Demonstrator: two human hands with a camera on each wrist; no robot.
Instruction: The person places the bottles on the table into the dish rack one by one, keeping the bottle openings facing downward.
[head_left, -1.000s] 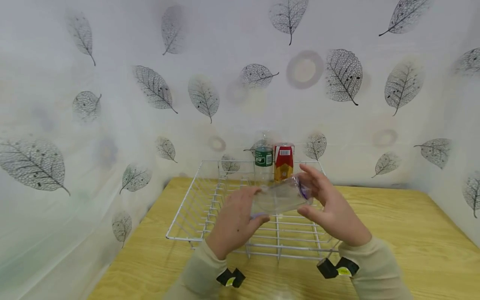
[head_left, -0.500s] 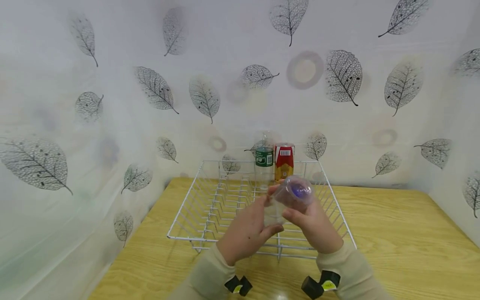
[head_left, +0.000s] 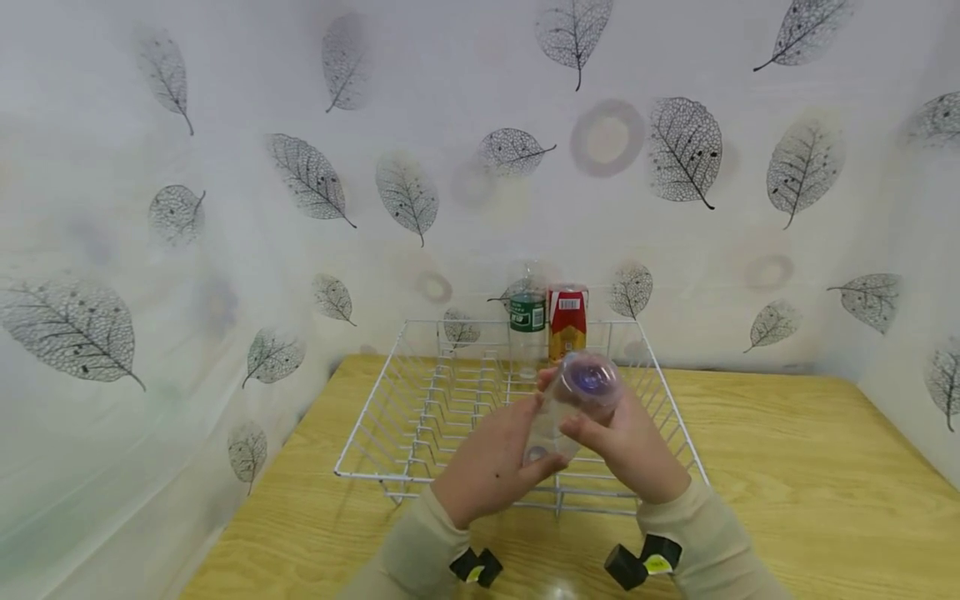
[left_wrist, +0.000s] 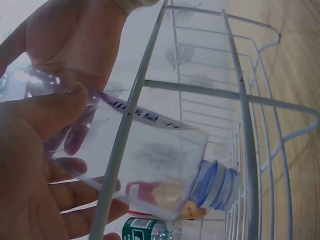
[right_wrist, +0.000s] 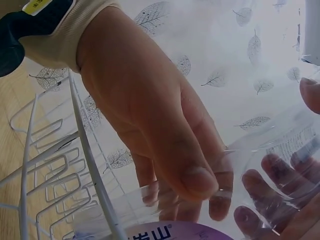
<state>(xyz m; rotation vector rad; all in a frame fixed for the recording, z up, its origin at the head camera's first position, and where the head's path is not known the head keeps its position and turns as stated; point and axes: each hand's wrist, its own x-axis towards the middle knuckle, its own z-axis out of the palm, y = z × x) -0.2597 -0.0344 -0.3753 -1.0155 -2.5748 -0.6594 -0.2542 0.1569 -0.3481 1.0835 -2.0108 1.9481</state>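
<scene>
A clear plastic bottle [head_left: 551,425] with a purple label [right_wrist: 185,233] is held by both hands above the front part of a white wire rack [head_left: 450,479]. Its rounded end tilts up towards the head camera, while the left wrist view shows a blue cap [left_wrist: 215,185] at the other end. My left hand [head_left: 491,462] grips the bottle's lower left side, thumb in front and fingers behind. On the right side, my right hand [head_left: 633,442] holds it with the thumb across the front; its other fingers are partly hidden behind the bottle.
At the back of the rack stand a clear bottle with a green label [head_left: 527,317] and a red and gold can [head_left: 567,321]. The rack rests on a wooden table [head_left: 810,467]. A leaf-patterned curtain [head_left: 480,225] surrounds the table behind and at the sides.
One second ago the bottle lay crosswise between hands set wider apart. Since then my right hand has come left and the bottle's rounded end has turned towards the head camera.
</scene>
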